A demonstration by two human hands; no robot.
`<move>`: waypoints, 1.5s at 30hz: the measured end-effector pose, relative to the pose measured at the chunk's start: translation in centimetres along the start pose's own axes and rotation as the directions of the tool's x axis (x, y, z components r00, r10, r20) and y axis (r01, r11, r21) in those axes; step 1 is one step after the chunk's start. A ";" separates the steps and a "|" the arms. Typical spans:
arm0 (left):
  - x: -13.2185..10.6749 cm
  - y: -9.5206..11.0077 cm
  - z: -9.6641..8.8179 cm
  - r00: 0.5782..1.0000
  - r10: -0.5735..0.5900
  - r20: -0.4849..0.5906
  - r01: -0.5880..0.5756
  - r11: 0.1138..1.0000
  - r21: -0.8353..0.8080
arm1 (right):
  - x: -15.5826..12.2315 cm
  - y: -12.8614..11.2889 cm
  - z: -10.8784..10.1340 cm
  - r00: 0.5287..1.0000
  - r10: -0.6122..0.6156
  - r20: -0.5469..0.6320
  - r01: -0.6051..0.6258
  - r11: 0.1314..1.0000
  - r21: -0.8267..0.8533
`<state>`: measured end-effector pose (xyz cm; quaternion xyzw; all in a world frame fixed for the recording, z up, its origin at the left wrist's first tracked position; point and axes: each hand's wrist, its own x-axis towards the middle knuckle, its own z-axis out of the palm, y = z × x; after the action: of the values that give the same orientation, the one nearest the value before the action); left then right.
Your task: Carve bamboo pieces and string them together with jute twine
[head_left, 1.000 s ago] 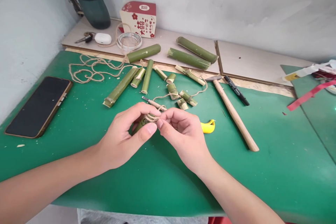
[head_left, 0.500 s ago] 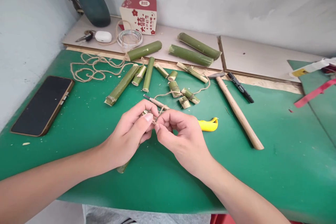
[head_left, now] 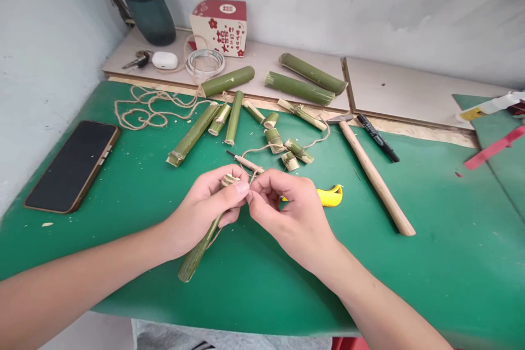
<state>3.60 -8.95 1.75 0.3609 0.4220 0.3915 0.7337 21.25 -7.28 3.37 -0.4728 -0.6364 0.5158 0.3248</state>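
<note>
My left hand (head_left: 209,199) is closed round the upper end of a green bamboo tube (head_left: 197,257), which slants down toward me. Thin brown twine (head_left: 255,149) runs from the short bamboo pieces to my fingers. My right hand (head_left: 287,205) pinches the twine at the left fingertips; the exact grip is partly hidden. A strand of the twine also shows along the tube below my left hand. Just beyond my hands lies a thin tool with a wooden handle (head_left: 249,164). Partly behind my right hand is a yellow-handled tool (head_left: 330,196).
Short bamboo pieces (head_left: 274,139) lie beyond my hands, with loose twine (head_left: 150,106) to their left. A phone (head_left: 74,167) lies at left; a hammer (head_left: 375,178) and black marker (head_left: 377,138) at right. On the back ledge stand a box (head_left: 221,30), tape roll (head_left: 205,63) and bottle (head_left: 143,5).
The bamboo tube has tilted and now shows more of its length below my left hand. Both hands stay close together, with the fingertips shifted slightly.
</note>
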 end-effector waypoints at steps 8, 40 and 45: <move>-0.1 0.1 -0.2 0.997 0.045 -0.069 -0.034 0.989 0.146 | -0.4 0.3 0.4 0.987 -0.157 -0.011 0.155 0.980 -0.128; 0.4 -0.7 0.4 0.998 -0.060 0.027 0.061 0.997 -0.040 | -0.4 0.3 1.1 0.999 0.029 0.037 -0.037 0.978 0.207; 0.5 -0.9 0.4 0.998 -0.051 0.040 0.050 0.998 0.034 | 0.1 0.2 0.9 0.989 0.100 0.113 -0.141 0.883 0.447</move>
<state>4.37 -9.00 0.98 0.3701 0.4225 0.3584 0.7457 20.52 -7.52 2.94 -0.3997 -0.4812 0.6892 0.3656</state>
